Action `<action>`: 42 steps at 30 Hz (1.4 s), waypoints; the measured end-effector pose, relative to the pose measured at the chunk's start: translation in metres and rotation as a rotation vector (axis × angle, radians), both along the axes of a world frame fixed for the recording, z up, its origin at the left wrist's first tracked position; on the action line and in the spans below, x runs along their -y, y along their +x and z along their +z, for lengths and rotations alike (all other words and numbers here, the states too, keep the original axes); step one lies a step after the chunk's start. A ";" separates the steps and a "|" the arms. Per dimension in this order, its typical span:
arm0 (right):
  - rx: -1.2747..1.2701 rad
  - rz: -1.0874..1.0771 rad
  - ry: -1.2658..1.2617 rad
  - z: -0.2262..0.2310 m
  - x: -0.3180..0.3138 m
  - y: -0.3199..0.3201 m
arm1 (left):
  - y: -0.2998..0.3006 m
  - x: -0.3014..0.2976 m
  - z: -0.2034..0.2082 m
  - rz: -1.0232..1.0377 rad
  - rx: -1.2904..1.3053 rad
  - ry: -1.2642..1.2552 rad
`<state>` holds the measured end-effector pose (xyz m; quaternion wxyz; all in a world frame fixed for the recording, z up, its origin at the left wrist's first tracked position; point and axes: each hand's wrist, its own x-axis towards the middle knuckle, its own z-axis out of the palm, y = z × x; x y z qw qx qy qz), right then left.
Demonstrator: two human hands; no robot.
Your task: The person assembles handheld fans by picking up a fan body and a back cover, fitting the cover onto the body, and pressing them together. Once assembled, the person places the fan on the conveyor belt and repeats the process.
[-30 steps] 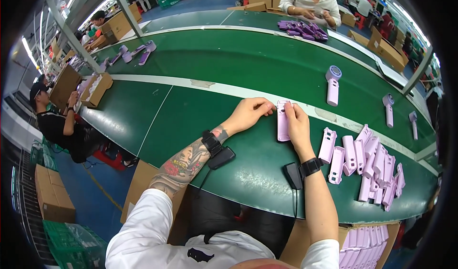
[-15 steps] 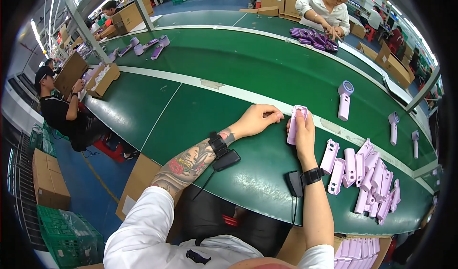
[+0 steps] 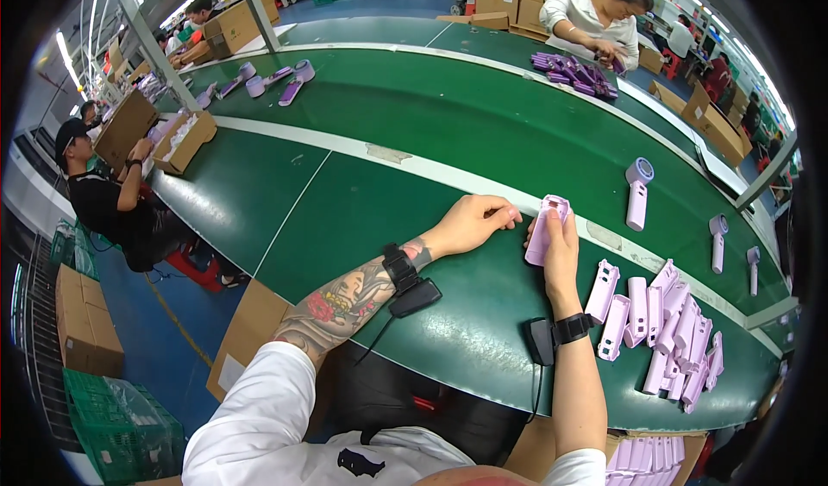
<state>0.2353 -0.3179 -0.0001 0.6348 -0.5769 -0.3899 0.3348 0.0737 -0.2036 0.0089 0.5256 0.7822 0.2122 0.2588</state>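
I have the right hand [image 3: 562, 243] closed around a lilac fan-handle shell [image 3: 540, 246], thumb laid over its open face and fingertips wrapping the far edge, so the shell sits at about ten o'clock from the palm, just above the green bench [image 3: 397, 193] in my view; I cannot tell whether it touches the surface. Its long axis runs from a little past twelve o'clock down to a little past six, the hollow, cut-out end pointing away toward the white strip [image 3: 466, 181] and the plain, smoother end toward the wearer. The hollow side faces up at me. Between nine and ten o'clock from there, I see the left hand [image 3: 476, 221] apart from the shell, half curled, thumb and forefinger tips brought together; whether they pinch something tiny I cannot tell. Around four o'clock from the right hand lies a heap of similar lilac shells [image 3: 686, 335], turned various ways, with a few looser ones at its near-left side. Toward five o'clock, below the bench edge, a cardboard box [image 3: 694, 451] holds rows more. At two o'clock a lilac handheld fan [image 3: 636, 206] lies beyond the strip, its round head pointing roughly to twelve.
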 end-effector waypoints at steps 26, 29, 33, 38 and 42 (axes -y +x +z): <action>0.095 -0.015 -0.072 0.005 0.002 -0.004 | -0.003 0.007 -0.005 0.062 0.014 0.070; 0.102 -0.013 -0.097 0.005 -0.002 -0.002 | -0.003 0.002 -0.004 0.060 0.027 0.110; 0.123 -0.002 -0.107 0.010 -0.003 -0.006 | -0.004 -0.002 -0.003 0.077 0.063 0.107; 0.118 0.014 -0.089 0.006 -0.004 -0.004 | -0.008 0.000 -0.001 0.063 0.014 0.092; 0.070 -0.023 -0.061 0.002 -0.001 -0.006 | -0.004 0.000 -0.003 0.039 0.032 0.059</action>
